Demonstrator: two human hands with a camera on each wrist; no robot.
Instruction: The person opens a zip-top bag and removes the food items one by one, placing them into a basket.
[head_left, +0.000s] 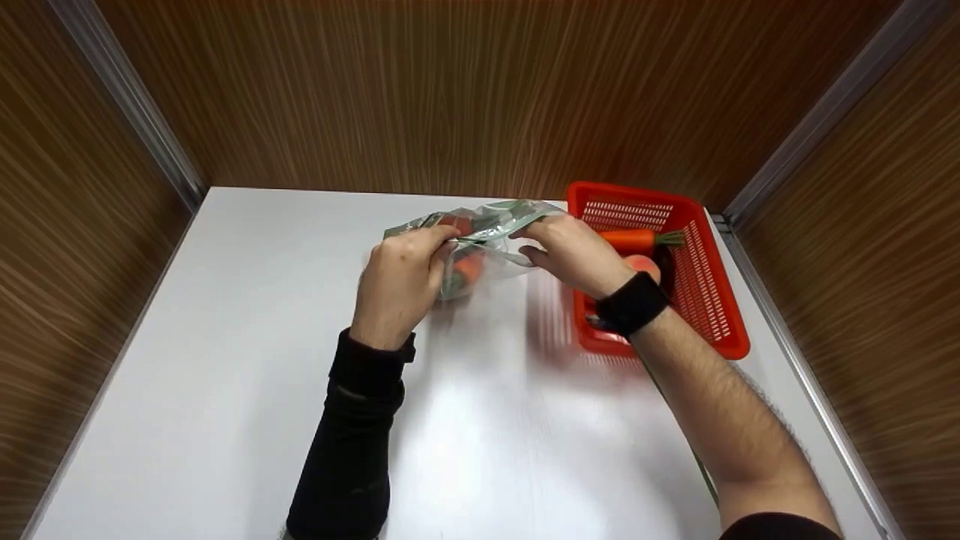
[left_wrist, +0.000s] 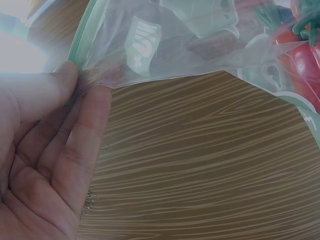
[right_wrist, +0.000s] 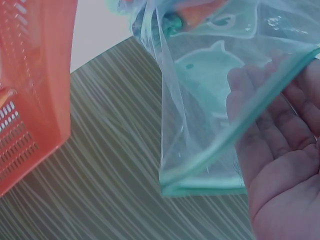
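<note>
A clear zip bag with a green seal strip hangs just above the white table, held between both hands. Orange and red vegetables show through its film. My left hand pinches the bag's left top edge; in the left wrist view thumb and fingers close on the green strip of the bag, and a red vegetable shows inside. My right hand grips the right top edge. In the right wrist view the bag's strip crosses that hand's fingers.
A red plastic basket stands at the table's right, just behind my right wrist, with a carrot and a round peach-coloured item inside. Its wall shows in the right wrist view. Wood-grain walls enclose the table on three sides.
</note>
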